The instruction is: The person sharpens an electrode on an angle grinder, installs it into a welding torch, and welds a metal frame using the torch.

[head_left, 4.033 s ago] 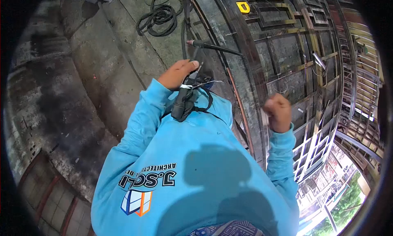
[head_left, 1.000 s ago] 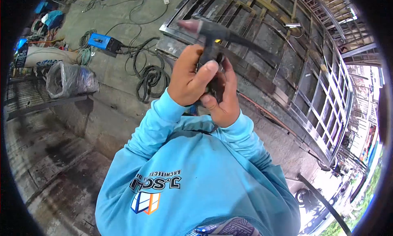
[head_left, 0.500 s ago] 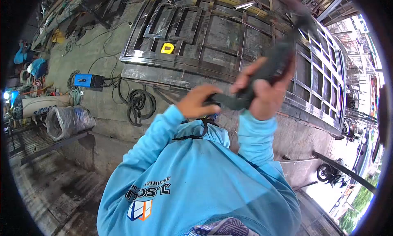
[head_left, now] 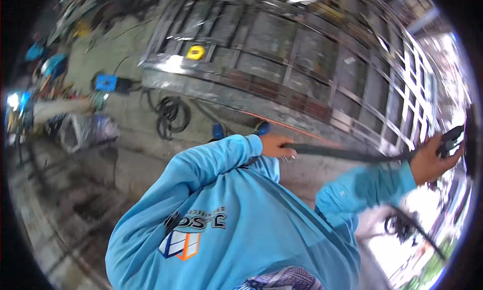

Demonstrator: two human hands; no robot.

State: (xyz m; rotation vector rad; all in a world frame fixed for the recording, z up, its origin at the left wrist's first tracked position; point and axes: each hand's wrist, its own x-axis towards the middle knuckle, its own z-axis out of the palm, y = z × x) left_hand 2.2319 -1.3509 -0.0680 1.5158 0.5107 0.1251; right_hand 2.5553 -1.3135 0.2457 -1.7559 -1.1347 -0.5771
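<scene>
Stretched across in front of my chest is a long black strap-like strip (head_left: 347, 152), blurred; its exact kind is unclear. My left hand (head_left: 278, 146) is closed on its left end, fingers pinched, just above the blue sleeve and shoes. Far to the right, my right hand (head_left: 433, 160) grips the other end, where a bulkier black part (head_left: 451, 140) shows between and above the fingers. That part lies close to a dark shape at the picture's right edge, and its form cannot be made out. Behind the strip lies a large metal frame (head_left: 287, 81).
A yellow tape measure (head_left: 195, 52) rests on the frame. On the floor to the left are a blue machine box (head_left: 106, 82), a coiled black cable (head_left: 172, 118) and a clear plastic-wrapped item (head_left: 89, 132). Another person (head_left: 54, 68) crouches at far left. A motorcycle (head_left: 400, 223) stands outside.
My right hand has swung far right with the black thing, stretching the strip out between my hands. My left hand has moved slightly right and down. The view has shifted and blurred.
</scene>
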